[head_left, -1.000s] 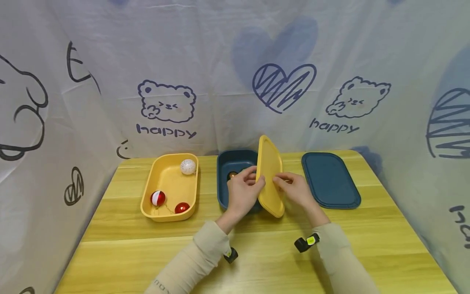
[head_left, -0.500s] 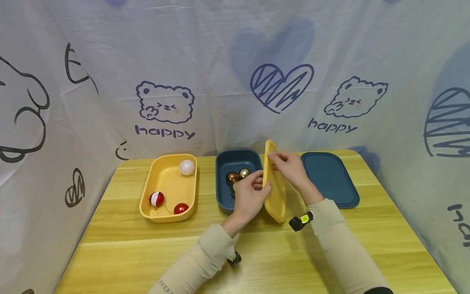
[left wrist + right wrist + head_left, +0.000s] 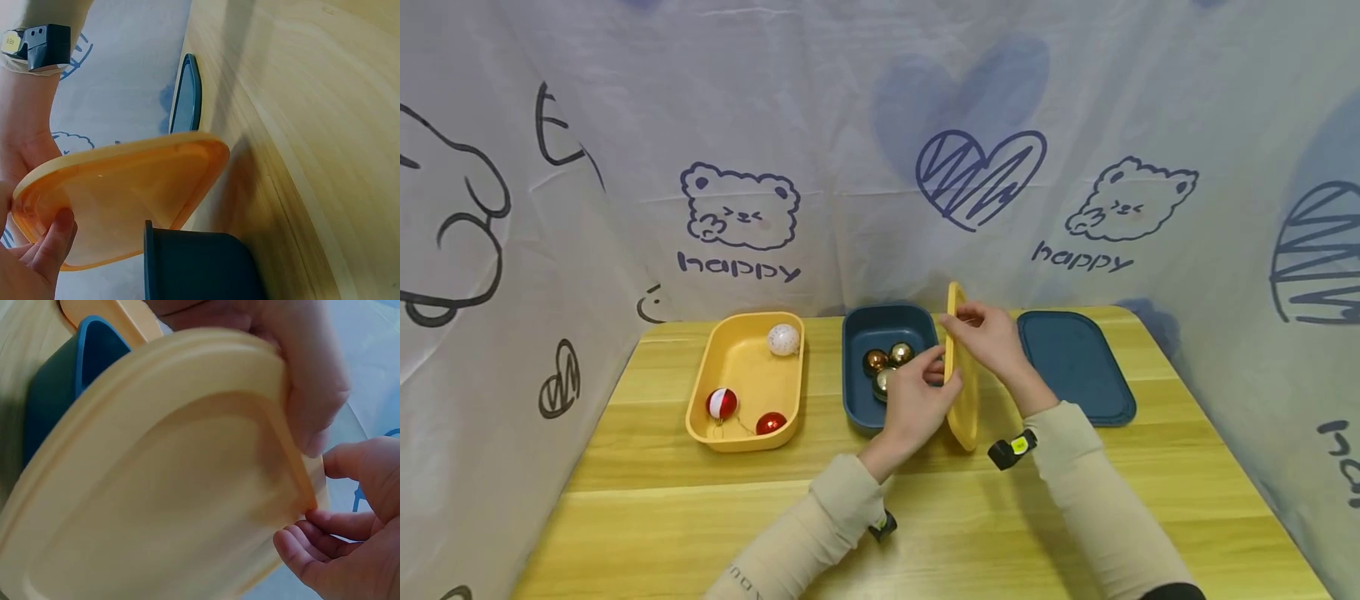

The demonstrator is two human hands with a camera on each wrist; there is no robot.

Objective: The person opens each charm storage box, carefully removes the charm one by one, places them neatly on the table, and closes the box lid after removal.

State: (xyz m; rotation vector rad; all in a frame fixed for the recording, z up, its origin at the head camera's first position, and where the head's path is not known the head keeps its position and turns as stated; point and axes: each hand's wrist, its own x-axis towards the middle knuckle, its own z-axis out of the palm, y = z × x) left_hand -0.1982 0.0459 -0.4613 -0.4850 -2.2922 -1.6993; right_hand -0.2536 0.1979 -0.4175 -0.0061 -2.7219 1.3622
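A yellow lid stands on edge at the right side of the dark blue box, almost edge-on in the head view. My left hand holds its left side, thumb and fingers at the rim. My right hand pinches the same lid higher up, near its far end. Inside the blue box lie shiny balls: a bronze one, a gold one and a paler gold one, partly behind my left hand. In the right wrist view the broad face of the lid fills most of the picture.
At the left stands a yellow box with a white speckled ball, a red-and-white ball and a red ball. A dark blue lid lies flat on the wooden table at the right. Printed cloth hangs behind.
My right hand has shifted from the yellow lid's face to its upper edge. The lid has moved slightly right and turned more edge-on, uncovering the balls in the blue box.
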